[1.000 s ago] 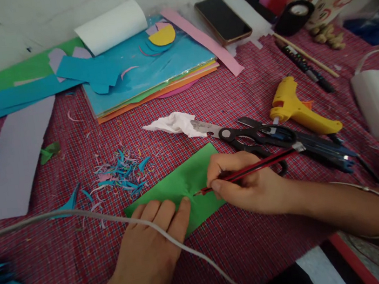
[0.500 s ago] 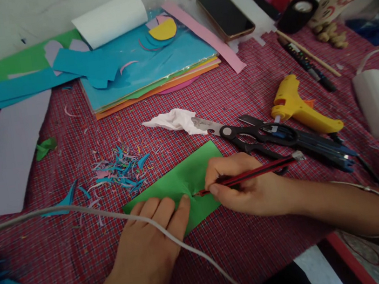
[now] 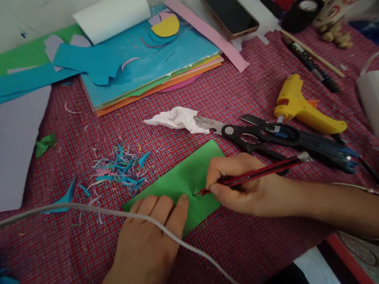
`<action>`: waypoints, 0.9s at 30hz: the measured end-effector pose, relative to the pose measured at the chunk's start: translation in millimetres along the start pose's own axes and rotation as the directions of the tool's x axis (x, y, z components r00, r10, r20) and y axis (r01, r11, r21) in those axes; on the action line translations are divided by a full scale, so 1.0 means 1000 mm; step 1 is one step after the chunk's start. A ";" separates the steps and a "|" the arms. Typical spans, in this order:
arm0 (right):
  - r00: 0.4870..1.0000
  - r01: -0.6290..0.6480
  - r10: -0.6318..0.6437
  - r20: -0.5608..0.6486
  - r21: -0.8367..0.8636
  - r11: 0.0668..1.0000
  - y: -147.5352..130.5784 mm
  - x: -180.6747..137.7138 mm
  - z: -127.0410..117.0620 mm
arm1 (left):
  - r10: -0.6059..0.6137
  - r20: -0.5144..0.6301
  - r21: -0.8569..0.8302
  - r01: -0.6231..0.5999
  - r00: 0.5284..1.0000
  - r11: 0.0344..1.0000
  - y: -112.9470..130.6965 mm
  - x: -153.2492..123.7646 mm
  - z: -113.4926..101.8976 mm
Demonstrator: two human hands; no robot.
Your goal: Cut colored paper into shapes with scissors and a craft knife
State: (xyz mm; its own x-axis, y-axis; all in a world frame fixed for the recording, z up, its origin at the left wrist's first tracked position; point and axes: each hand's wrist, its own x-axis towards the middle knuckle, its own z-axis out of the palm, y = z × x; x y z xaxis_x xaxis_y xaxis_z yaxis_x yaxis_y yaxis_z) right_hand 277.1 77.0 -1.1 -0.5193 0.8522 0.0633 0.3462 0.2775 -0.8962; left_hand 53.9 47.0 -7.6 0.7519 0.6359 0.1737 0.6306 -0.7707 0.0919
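Green paper strip: lies flat on the checked tablecloth (image 3: 96, 258) in front of you, set at a slant; the green paper strip (image 3: 167, 182) shows creases near its middle.
Left hand: your left hand (image 3: 148, 251) is palm down, fingers extended over the near left part of the strip; it grips nothing.
Right hand: your right hand (image 3: 245, 188) is closed around the red-and-black pencil (image 3: 260, 170), pinched near its point.
Pencil attitude: tilted low, tip at the creased spot, just beside your left hand's nearest digit; whether the tip presses in, you cannot tell from this view.
Cable: the grey cable (image 3: 89, 209) crosses in front of your left hand; contact cannot be told.
Beyond the strip: paper scraps (image 3: 122, 168) at left; scissors (image 3: 252, 133) at right, blade end against the crumpled tissue (image 3: 175, 117).
Far right: yellow glue gun (image 3: 299, 107), beside the scissors' handles.
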 end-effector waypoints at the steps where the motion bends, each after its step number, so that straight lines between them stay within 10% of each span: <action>1: 1.000 0.001 -0.001 0.001 -0.006 1.000 0.000 0.000 0.000 | 0.000 -0.007 0.001 0.000 1.000 1.000 0.000 0.001 -0.001; 27: 1.000 -0.029 0.030 -0.010 0.045 0.999 0.002 0.002 0.004 | 0.011 0.001 0.021 -0.011 1.000 1.000 0.000 0.001 -0.002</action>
State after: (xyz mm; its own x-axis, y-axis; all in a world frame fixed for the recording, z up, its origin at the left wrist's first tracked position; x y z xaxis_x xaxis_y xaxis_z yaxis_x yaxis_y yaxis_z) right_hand 274.1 77.4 -4.2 -0.5008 0.8646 0.0409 0.3259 0.2322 -0.9164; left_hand 54.3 47.8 -5.5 0.7591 0.6274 0.1736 0.6261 -0.7767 0.0696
